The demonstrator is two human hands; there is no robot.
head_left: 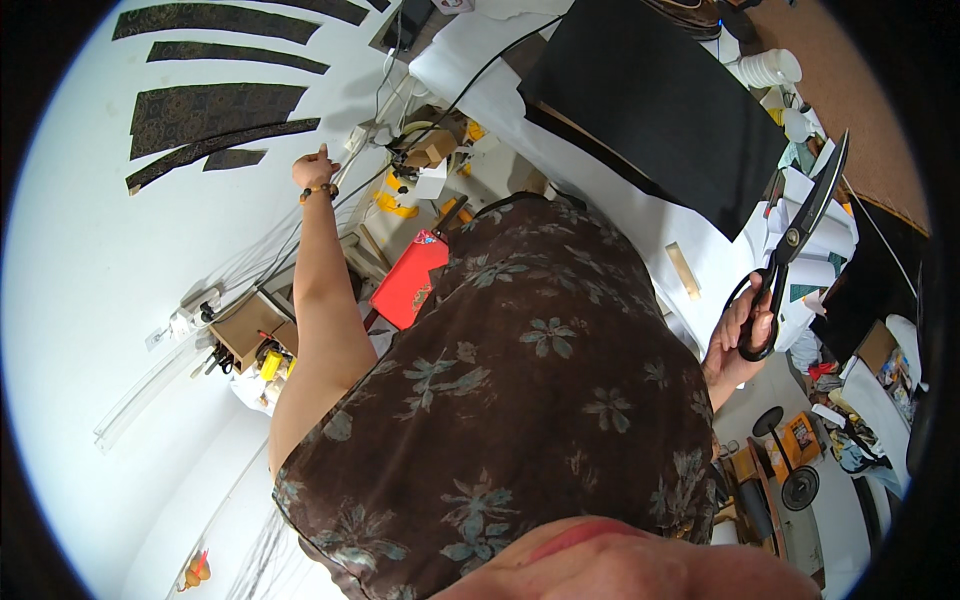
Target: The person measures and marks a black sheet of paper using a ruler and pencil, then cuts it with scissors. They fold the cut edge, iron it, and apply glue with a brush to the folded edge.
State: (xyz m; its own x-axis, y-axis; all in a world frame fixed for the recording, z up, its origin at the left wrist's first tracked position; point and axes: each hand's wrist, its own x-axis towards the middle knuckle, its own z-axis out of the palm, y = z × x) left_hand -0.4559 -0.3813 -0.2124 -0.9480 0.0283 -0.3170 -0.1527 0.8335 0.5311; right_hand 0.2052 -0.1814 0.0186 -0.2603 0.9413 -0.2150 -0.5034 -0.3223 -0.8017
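My right hand (735,350) is wrapped round the black handles of large shears (794,237), whose blades point up and away over the table's right end. The blades look nearly closed. My left arm reaches out to the white wall, with a beaded bracelet at the wrist. The fingers of my left hand (316,170) are curled in, and what they hold, if anything, is hidden. Just beyond it, a narrow dark patterned fabric strip (225,146) ends near my thumb. Other dark patterned fabric pieces (218,112) hang on the wall around that strip.
A big black sheet (650,100) covers much of the white table (465,62). A small wooden block (683,271) lies at its near edge. Cables run along the wall. Below stand a red box (408,280) and cardboard boxes (432,149). White rolls (768,68) sit far right.
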